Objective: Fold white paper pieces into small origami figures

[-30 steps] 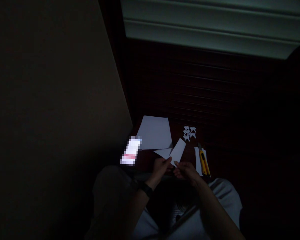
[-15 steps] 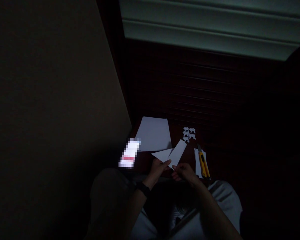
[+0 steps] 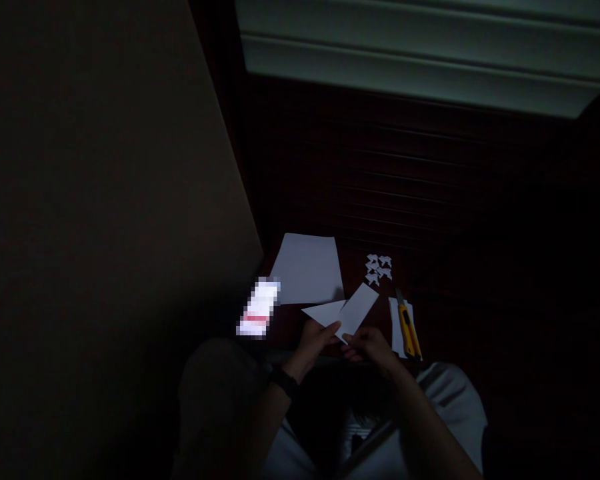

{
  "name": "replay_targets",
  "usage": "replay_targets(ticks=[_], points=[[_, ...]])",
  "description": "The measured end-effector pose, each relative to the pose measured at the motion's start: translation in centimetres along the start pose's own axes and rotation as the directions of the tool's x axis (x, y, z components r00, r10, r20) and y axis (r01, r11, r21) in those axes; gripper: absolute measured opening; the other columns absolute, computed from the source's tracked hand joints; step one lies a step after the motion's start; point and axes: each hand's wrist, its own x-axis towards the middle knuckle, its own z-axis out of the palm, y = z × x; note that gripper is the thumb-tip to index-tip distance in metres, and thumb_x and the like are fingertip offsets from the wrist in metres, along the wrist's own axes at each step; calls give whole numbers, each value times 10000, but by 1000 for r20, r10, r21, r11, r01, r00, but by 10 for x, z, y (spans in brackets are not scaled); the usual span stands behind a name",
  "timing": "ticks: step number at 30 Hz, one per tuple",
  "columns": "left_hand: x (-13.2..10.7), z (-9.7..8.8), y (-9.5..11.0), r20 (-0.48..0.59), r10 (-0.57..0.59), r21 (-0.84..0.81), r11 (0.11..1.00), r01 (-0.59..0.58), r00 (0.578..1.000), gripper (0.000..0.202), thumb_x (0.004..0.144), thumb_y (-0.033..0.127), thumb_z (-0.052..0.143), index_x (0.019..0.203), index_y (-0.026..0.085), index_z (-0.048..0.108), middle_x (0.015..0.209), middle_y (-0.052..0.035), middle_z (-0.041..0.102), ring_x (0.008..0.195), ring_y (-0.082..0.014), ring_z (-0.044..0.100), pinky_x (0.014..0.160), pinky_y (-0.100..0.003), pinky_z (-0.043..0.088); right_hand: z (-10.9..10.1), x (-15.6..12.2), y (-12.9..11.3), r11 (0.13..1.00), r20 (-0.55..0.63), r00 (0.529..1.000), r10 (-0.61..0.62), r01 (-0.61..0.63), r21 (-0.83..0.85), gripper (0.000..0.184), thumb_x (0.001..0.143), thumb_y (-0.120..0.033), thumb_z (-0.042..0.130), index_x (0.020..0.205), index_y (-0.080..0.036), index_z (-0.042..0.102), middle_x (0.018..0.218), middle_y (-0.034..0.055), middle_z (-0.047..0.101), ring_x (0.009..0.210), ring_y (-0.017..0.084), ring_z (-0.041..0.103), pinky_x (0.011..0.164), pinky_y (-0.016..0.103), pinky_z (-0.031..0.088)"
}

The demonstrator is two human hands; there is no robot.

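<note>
A folded sheet of white paper (image 3: 359,311) is held between my two hands, with one pointed flap to the left and a longer strip angled up to the right. My left hand (image 3: 316,341) pinches its lower left side, thumb on top. At the bottom corner, my right hand (image 3: 371,345) grips the paper between thumb and fingers; some of its fingers are hidden in shadow. Right of that hand lies a yellow box cutter (image 3: 407,330), its blade out, on top of small white paper pieces (image 3: 395,333).
A large white sheet (image 3: 307,270) lies at the back left of the dark tabletop. A lit, blurred-out phone (image 3: 260,307) is at the left edge. Several small folded paper shapes (image 3: 379,269) sit at the back right. A wall (image 3: 130,167) rises on the left.
The paper's upper right strip has swung slightly to the right and down, and now looks wider. My right hand has shifted very slightly. Both hands keep hold of the paper.
</note>
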Motion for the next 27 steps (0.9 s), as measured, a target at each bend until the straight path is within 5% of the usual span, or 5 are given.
replay_targets(ticks=[16,27], points=[[-2,0,2,14,6,31,999,-6,1000,453,697,380,633,1040,91,570,1043,-164,622,920,-266,602,772,-383,491,2,-2,1,954,76,990,-117,133,-270,437,743,-540,498,736,-110,577,585,50,641,439,113,569,323,154,359],[-2,-5,1,62,4,5,1000,-5,998,486,684,358,657,1088,114,546,1075,-157,608,940,-286,592,787,-419,481,3,-3,0,965,18,996,-85,87,-246,441,711,-549,534,731,-110,566,670,86,669,428,108,569,335,168,372]])
